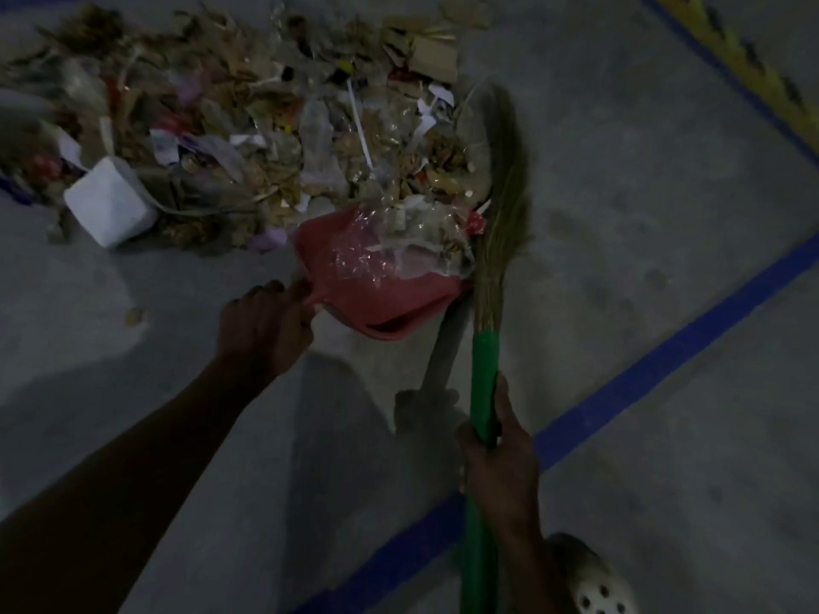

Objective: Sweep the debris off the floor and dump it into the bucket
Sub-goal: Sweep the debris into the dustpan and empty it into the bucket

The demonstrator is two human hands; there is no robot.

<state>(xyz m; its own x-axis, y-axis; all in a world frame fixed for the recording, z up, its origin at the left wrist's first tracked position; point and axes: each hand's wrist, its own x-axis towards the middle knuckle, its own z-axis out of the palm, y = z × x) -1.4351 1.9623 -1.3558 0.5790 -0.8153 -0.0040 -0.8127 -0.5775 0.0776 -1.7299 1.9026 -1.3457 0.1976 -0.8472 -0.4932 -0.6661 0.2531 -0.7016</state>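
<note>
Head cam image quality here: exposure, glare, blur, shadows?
Head view: underexposed, left hand and right hand nearly black; glare spots on the clear plastic in the red dustpan; white container is the brightest patch; debris pile smears at far left, broom tip is motion-blurred; hard shadow of hand and handle on the floor.

No readable text, label, brand, number or sign shows on anything.

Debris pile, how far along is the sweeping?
Done: some plastic and scraps sit in the red dustpan. In hand: the left hand holds its handle, the right hand grips the green-handled broom beside it. Left: most of the debris pile lies on the floor; no bucket is in view.
</note>
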